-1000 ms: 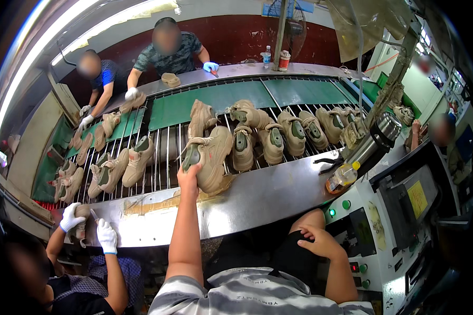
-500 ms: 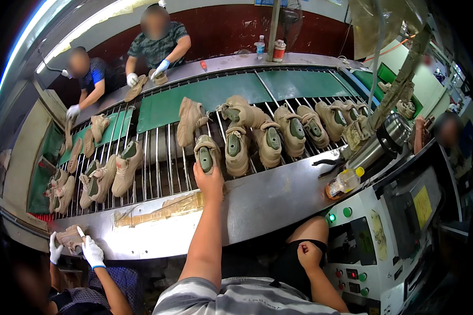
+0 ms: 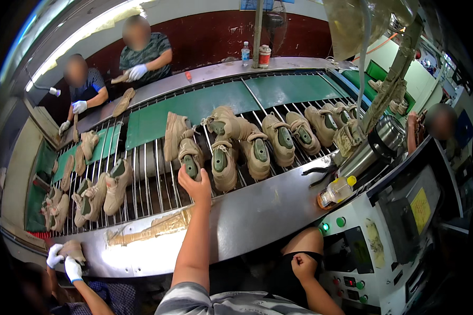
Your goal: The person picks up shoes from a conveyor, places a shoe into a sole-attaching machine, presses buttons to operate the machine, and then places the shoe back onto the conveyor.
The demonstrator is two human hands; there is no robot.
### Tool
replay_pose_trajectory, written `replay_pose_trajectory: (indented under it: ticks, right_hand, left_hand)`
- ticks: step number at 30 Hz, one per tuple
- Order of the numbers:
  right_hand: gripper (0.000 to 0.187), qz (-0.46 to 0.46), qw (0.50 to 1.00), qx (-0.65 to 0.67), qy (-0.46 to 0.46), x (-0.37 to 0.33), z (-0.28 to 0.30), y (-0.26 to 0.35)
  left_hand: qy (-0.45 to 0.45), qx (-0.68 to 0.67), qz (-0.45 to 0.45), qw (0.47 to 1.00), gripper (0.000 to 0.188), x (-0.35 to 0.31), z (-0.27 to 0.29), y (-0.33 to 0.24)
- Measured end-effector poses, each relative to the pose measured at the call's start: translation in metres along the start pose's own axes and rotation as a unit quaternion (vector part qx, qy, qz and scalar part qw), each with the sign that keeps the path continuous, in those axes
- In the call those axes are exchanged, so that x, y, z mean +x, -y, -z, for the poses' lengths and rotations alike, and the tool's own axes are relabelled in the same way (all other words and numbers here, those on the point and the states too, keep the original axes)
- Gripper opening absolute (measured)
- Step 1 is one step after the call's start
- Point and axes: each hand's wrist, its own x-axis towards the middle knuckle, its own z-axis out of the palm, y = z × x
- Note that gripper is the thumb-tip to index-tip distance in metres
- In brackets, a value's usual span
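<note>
My left hand (image 3: 196, 188) reaches over the metal ledge and grips the heel end of a beige lace-up shoe (image 3: 190, 156). The shoe has a green piece in its opening, and its toe points away from me. Right behind it, another beige shoe (image 3: 175, 137) stands tilted on the rollers, close against it. On the right side sits a matching shoe (image 3: 224, 168). My right hand (image 3: 304, 266) is curled closed near my bare knee, and nothing shows in it.
A roller conveyor (image 3: 150, 178) carries several shoes and green mats. On the steel ledge (image 3: 257, 212) are pliers (image 3: 320, 172), a bottle (image 3: 337, 191) and a steel flask (image 3: 365, 149). A control box (image 3: 352, 252) stands right. Gloved co-workers handle shoe parts opposite and at lower left.
The view has shifted, moving the scene leftward. My left hand keeps its grip, and the shoe is closer to the tilted one behind. Across the conveyor, a sole now lies on the far ledge.
</note>
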Motion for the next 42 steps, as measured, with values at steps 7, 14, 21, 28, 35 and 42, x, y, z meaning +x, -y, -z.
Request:
replay_pose_trajectory:
  ticks: [7, 14, 21, 28, 35, 42]
  right_hand:
    - [0.007, -0.001, 1.0, -0.022, 0.015, 0.015, -0.006, 0.018]
    - [0.009, -0.036, 0.999, -0.029, -0.007, 0.012, -0.005, 0.007]
    - [0.008, -0.005, 1.0, -0.022, -0.002, 0.018, -0.003, 0.008]
    - [0.007, 0.011, 1.0, -0.005, -0.012, 0.009, 0.016, 0.013]
    - [0.016, -0.084, 0.996, -0.003, 0.021, 0.002, 0.008, -0.006]
    - [0.049, -0.192, 0.616, 0.747, 0.161, 0.065, 0.043, 0.067]
  left_hand:
    - [0.325, -0.132, 0.316, 0.881, 0.074, 0.107, -0.135, 0.009]
    - [0.46, -0.25, 0.435, 0.733, 0.064, 0.123, -0.182, -0.027]
    - [0.39, -0.363, 0.477, 0.699, 0.028, 0.159, -0.237, 0.014]
    - [0.367, -0.396, 0.465, 0.701, 0.019, 0.149, -0.21, -0.006]
    - [0.397, -0.436, 0.412, 0.695, 0.03, 0.11, -0.045, -0.091]
    - [0.419, -0.469, 0.468, 0.621, 0.045, -0.044, 0.137, -0.15]
